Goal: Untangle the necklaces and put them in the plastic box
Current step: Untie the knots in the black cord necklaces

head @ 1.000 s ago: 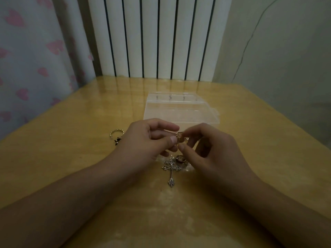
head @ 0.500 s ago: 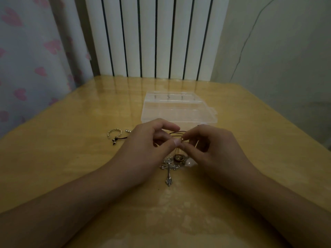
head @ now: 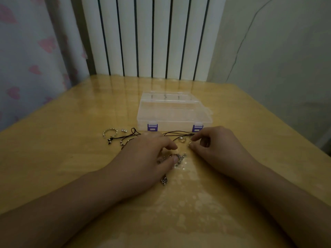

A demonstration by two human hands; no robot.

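now tangled necklaces (head: pixel 179 140) on table between both hands' fingers (head: pixel 172 160).

A glossy pale wooden table (head: pixel 68 140) fills the foreground under dim light. Behind it stands a white ribbed radiator (head: pixel 150 36). A pale curtain with pink hearts (head: pixel 26 59) hangs left; a grey-green wall (head: pixel 279 56), seemingly cracked, stands right.

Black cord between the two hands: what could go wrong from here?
The right hand pinches the black cord while the left hand pins the cross pendant; pulling apart may tighten the knot. The plastic box looks latched, so a grip must release first.
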